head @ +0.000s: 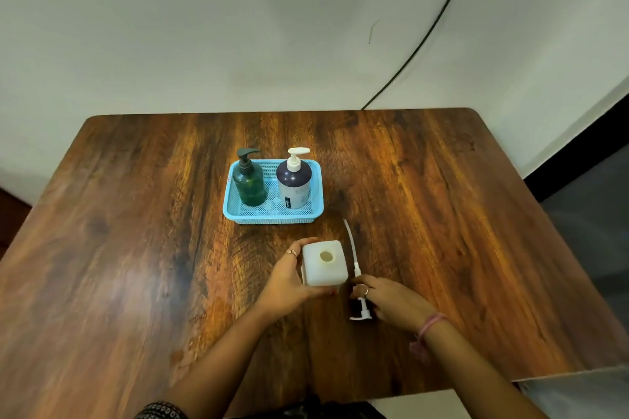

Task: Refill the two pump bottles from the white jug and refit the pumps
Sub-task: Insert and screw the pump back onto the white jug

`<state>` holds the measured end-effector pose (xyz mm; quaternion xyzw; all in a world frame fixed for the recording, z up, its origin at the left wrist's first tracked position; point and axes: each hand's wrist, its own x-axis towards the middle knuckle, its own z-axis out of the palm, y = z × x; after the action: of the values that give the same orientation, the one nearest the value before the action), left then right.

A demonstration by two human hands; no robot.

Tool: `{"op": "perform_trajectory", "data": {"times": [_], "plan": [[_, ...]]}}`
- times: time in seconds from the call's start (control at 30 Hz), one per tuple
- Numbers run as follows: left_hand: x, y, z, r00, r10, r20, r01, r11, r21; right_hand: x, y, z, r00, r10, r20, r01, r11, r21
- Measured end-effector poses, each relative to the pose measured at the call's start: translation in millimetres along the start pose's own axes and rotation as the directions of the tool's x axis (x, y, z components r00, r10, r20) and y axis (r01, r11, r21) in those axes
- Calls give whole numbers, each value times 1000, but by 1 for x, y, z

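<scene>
A square white jug stands upright on the table with its round mouth uncovered. My left hand wraps around its left side. Beside it on the right lies a white pump with a long dip tube, flat on the wood. My right hand rests on the pump's collar, fingers curled around it. Farther back, a blue mesh basket holds a green bottle with a dark pump and a dark bottle with a white pump, both upright with pumps fitted.
The wooden table ends at a white wall behind. A black cable runs down the wall to the table's back edge. The table's right edge drops to a grey floor.
</scene>
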<state>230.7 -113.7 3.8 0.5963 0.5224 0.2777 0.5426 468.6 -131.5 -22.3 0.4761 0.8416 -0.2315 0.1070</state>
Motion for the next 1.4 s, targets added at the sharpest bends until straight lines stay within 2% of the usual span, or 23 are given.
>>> {"op": "perform_trajectory", "data": {"times": [0.1,0.2,0.27,0.33,0.5,0.83,0.93,1.13,1.4], "plan": [[-2,3,0,999,-3,-39,2,1000,-30,4,0,-6,999,7,32,-8,999,52],[-2,11,-4,996,14,-85,-19,998,-66,2,2,-20,999,29,-26,-24,986,166],[-1,20,-9,994,22,-111,-32,995,-91,1,6,-32,992,53,-113,-22,965,260],[0,33,-16,990,45,-137,-58,994,-95,-2,8,-47,973,44,-229,41,935,354],[7,68,-35,973,99,-211,-117,990,-77,-9,5,-106,882,108,-458,157,851,502],[30,138,-71,920,183,-346,-193,981,6,-12,-20,-252,757,141,-638,259,832,491],[40,157,-82,915,188,-357,-192,981,25,-11,-32,-294,717,137,-683,322,805,499],[50,181,-99,919,195,-344,-199,980,26,-12,-56,-368,571,88,-816,429,816,388],[63,195,-109,918,223,-328,-191,973,129,-6,-74,-416,448,74,-891,510,797,323]]}}
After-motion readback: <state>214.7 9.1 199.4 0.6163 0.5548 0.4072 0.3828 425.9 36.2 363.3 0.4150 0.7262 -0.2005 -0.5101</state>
